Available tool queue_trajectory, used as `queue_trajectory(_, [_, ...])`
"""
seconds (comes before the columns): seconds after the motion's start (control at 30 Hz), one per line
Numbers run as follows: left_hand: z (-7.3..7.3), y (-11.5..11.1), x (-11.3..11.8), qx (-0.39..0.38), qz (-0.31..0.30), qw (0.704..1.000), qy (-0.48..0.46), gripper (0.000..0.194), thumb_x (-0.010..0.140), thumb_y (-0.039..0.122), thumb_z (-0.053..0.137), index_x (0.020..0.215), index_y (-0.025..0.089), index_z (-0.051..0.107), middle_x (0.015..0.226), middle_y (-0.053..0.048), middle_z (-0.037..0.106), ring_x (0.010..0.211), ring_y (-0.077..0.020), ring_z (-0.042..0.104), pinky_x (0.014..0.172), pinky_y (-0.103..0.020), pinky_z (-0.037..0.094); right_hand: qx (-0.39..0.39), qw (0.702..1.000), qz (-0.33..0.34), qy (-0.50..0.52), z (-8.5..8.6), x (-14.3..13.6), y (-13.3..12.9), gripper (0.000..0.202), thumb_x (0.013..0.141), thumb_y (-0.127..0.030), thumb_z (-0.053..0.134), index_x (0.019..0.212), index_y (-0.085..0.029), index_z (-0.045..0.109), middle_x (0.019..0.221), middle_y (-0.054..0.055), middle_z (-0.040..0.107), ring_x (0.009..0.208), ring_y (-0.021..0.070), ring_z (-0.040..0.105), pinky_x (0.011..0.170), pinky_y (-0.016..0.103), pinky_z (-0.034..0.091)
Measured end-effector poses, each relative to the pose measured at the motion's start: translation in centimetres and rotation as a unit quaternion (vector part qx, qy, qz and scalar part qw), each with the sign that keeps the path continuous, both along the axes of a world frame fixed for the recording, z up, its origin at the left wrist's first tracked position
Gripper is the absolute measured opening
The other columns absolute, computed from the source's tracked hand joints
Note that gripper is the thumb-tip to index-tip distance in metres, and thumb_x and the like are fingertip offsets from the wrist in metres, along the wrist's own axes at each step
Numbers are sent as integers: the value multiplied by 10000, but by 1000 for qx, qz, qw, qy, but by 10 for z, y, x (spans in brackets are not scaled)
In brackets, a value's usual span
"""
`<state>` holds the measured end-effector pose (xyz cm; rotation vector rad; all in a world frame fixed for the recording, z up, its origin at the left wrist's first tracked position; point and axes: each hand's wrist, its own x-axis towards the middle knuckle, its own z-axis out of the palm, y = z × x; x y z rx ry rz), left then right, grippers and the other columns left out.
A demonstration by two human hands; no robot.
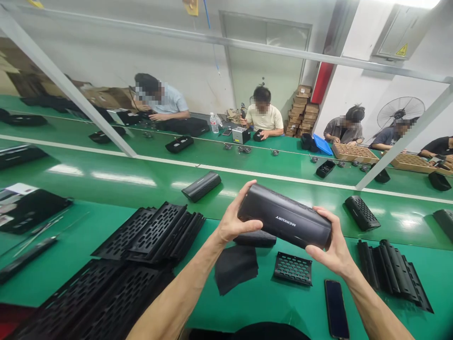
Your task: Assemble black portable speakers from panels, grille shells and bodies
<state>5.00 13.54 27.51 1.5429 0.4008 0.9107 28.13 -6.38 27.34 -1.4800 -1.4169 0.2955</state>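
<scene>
A black speaker housing (283, 217) marked MERKURY is held up above the green bench, tilted down to the right, its lettering upside down to me. My left hand (239, 217) grips its left end, thumb along the near side. Around the right end is my right hand (332, 245), fingers behind and thumb in front. Below lie a black cloth-like sheet (236, 268) and a small perforated black grille (293, 269). Another dark housing (260, 238) is partly hidden behind the held one.
Perforated black panels (155, 231) are stacked at left, curved black panels (392, 274) at right. A phone (337, 309) lies near my right forearm. Housings (202, 186) rest on the green conveyor (148, 165). Metal posts (399, 141) rise beyond; several people sit opposite.
</scene>
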Motion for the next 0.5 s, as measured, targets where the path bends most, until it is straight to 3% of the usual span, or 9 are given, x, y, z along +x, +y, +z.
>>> queue_trajectory(0.17, [-14, -13, 16, -38, 28, 997, -54, 1041, 632, 475, 892, 1550, 256, 453, 1168, -54, 696, 1105, -325, 640, 1053, -466, 478, 2, 1000, -20, -22, -5, 5, -5, 717, 831, -510, 745, 1419, -267, 416, 1469, 144, 487, 1400, 352, 471, 1128, 529, 425])
queue_trajectory(0.3, [-24, -16, 22, -70, 17, 994, -86, 1027, 635, 459, 880, 1547, 245, 458, 1176, -57, 712, 1122, -327, 642, 1073, -468, 464, -30, 999, -23, -7, 4, 11, -21, 746, 821, -560, 761, 1440, -281, 451, 1497, 141, 489, 1394, 360, 495, 1112, 524, 461])
queue_trajectory(0.37, [-32, -20, 27, -124, 8, 982, -142, 1033, 625, 478, 873, 1543, 248, 458, 1240, -68, 705, 1180, -336, 630, 1104, -472, 448, -41, 999, -3, 30, 9, 8, -27, 915, 800, -647, 763, 1551, -340, 340, 1561, 140, 455, 1372, 364, 539, 1054, 516, 525])
queue_trajectory(0.43, [-44, -30, 38, -218, -12, 955, -199, 979, 652, 522, 837, 1522, 251, 479, 1298, -82, 695, 1243, -346, 613, 1126, -483, 440, -14, 999, 0, 47, 9, -2, -28, 1189, 744, -708, 789, 1642, -389, 77, 1618, 143, 409, 1347, 354, 585, 978, 495, 588])
queue_trajectory(0.5, [-59, -46, 54, -327, -58, 917, -219, 870, 701, 587, 783, 1458, 224, 554, 1282, -105, 714, 1266, -367, 612, 1124, -512, 449, 40, 996, -32, -72, 4, -16, -19, 1332, 728, -679, 819, 1664, -276, -39, 1589, 185, 455, 1300, 329, 634, 913, 464, 629])
